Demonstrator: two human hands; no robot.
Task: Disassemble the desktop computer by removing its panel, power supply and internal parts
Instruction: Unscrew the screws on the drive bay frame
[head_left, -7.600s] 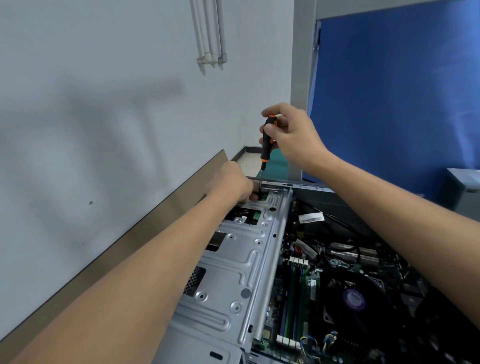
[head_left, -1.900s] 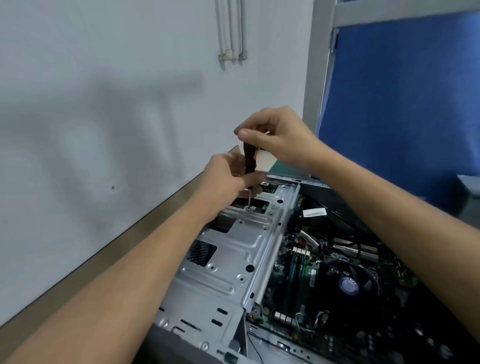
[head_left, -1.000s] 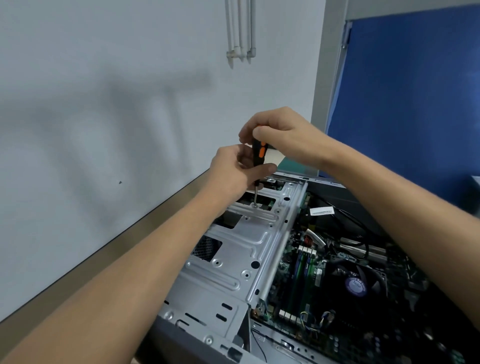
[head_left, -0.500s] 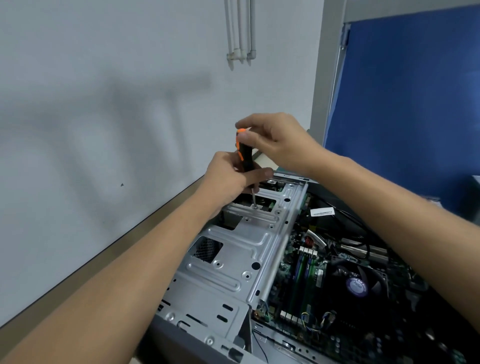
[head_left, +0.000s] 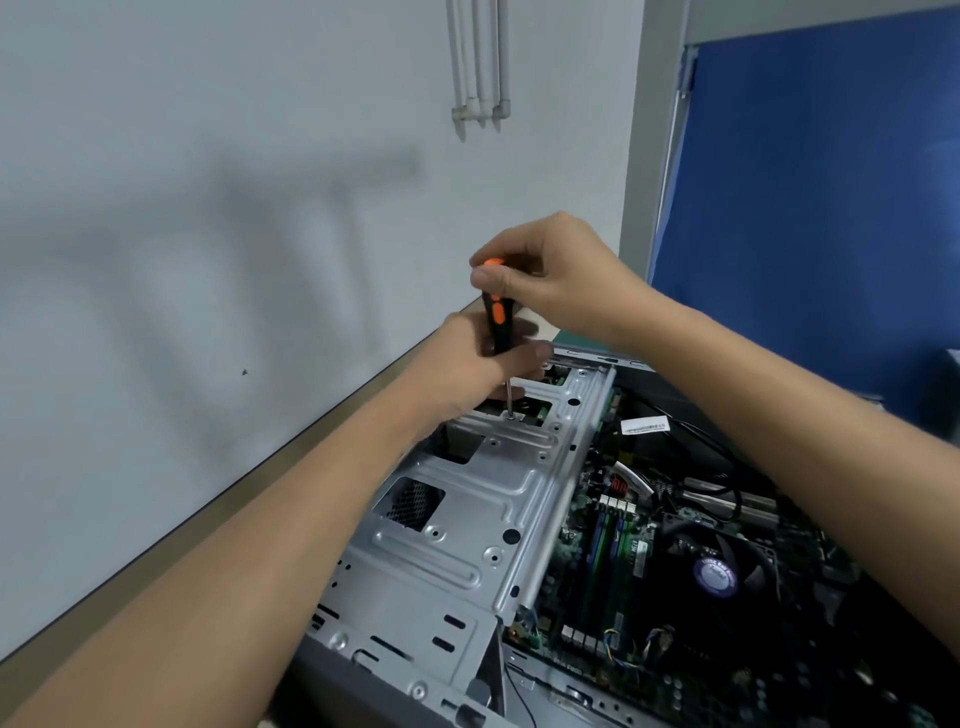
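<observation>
The open desktop computer lies on its side with a silver metal drive cage (head_left: 467, 519) on its left half and the motherboard (head_left: 613, 561) with a black fan (head_left: 717, 577) on its right. A black and orange screwdriver (head_left: 497, 322) stands upright, its tip on a screw (head_left: 510, 415) at the far end of the cage. My right hand (head_left: 556, 275) pinches the top of the handle. My left hand (head_left: 478, 358) grips the lower handle and shaft, fingers curled round it.
A white wall with a tan ledge (head_left: 311, 441) runs close along the left of the case. A blue partition (head_left: 821, 182) stands behind on the right. Black cables (head_left: 711, 467) and a white label (head_left: 643, 427) lie inside the case.
The right hand's fingers have shifted round the handle top, showing more orange; the screwdriver stays on the same screw. Much earlier the tip was at the cage's far edge.
</observation>
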